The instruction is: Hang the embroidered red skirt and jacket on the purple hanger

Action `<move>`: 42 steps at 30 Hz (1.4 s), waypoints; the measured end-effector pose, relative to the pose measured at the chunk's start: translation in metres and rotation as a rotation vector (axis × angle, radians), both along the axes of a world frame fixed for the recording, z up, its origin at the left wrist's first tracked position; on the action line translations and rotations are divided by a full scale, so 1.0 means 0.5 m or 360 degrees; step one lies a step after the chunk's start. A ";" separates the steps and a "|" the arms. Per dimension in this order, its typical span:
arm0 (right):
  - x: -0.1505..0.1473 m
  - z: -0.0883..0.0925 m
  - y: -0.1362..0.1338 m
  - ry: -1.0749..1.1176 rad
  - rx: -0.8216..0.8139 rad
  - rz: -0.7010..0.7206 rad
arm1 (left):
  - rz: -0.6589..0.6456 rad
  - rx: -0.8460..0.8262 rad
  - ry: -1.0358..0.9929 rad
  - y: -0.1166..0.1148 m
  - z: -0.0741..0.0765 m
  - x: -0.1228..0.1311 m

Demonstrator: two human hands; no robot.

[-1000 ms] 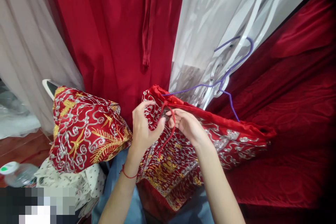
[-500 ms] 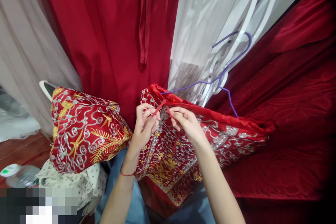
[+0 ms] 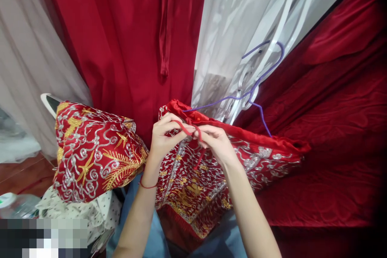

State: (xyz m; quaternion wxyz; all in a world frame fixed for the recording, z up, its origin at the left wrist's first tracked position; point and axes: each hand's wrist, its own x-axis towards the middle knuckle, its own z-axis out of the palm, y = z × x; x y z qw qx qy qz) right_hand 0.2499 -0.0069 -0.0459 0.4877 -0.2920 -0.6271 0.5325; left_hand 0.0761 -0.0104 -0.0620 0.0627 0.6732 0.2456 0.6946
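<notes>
In front of me hangs a red skirt with silver and gold embroidery and a satin waistband. A red drawstring comes out at the waistband and is looped between my hands. My left hand pinches one part of the drawstring, thumb against fingers. Close beside it, my right hand pinches the other part, its fingertips almost meeting the left ones. One loose end dangles below the right fingers. A purple wire hanger has its lower part inside the waistband.
White metal bars stand behind the hanger. A matching embroidered red garment lies at the left over a dotted white cloth, near a plastic bottle. Red curtains and dark red fabric hang around.
My hands have come together from a small gap, and the drawstring now curves in loops between them. The view has shifted slightly.
</notes>
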 end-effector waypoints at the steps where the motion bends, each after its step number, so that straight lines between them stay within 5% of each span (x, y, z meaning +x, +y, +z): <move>1: -0.002 0.001 0.001 0.0036 0.0023 -0.0031 | -0.0109 -0.0056 0.0016 -0.003 -0.002 -0.005; 8: -0.009 -0.002 0.001 0.0056 0.0261 -0.0114 | -0.0300 -0.0338 0.0257 -0.019 0.005 -0.020; 15: 0.019 0.031 0.006 -0.0443 0.1062 0.0001 | -0.0310 -0.0602 0.0431 -0.019 0.012 -0.022; 19: 0.031 0.044 0.008 -0.0775 0.1405 -0.0049 | -0.0489 -0.0800 0.0331 -0.010 0.006 -0.017; 25: 0.032 0.031 0.015 -0.0975 0.1547 -0.0183 | -0.0684 -0.1029 0.0064 0.004 -0.018 0.004; 32: 0.005 0.000 0.018 -0.1011 0.1446 -0.0735 | -0.0345 -0.0894 -0.0232 0.006 -0.013 0.030; 37: 0.012 0.011 0.015 -0.1229 0.1441 -0.1217 | 0.0331 -0.0626 -0.0164 0.022 -0.002 0.029; 42: 0.034 0.026 0.012 -0.1657 0.1602 -0.1565 | 0.0774 -0.0570 0.0033 0.042 0.004 0.018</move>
